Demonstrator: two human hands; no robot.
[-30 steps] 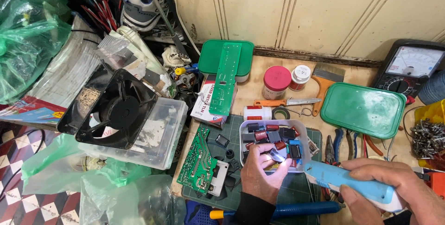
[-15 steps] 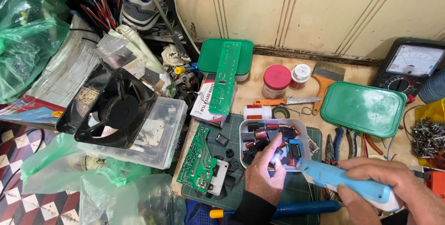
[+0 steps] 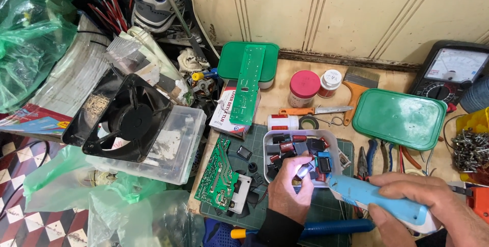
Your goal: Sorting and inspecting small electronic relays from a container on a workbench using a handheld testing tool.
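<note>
My left hand (image 3: 288,191) pinches a small dark component at the near edge of a white tray (image 3: 268,142) filled with several red, black and blue block-shaped electronic parts. My right hand (image 3: 428,206) grips a light blue handheld torch-like tool (image 3: 374,197). Its tip points left at the pinched part and lights up my fingertips. A green circuit board (image 3: 219,174) lies on the cutting mat just left of my left hand.
A black fan (image 3: 126,119) rests on a clear box at left. A green lid (image 3: 400,118), pliers (image 3: 368,159), a brush (image 3: 356,86), a knife (image 3: 313,111), jars (image 3: 304,88) and an analog multimeter (image 3: 451,74) crowd the bench. Green plastic bags (image 3: 30,38) fill the left side.
My right hand has brought the blue tool slightly left and closer to the tray. My left fingers have shifted on the small part, which now catches more light.
</note>
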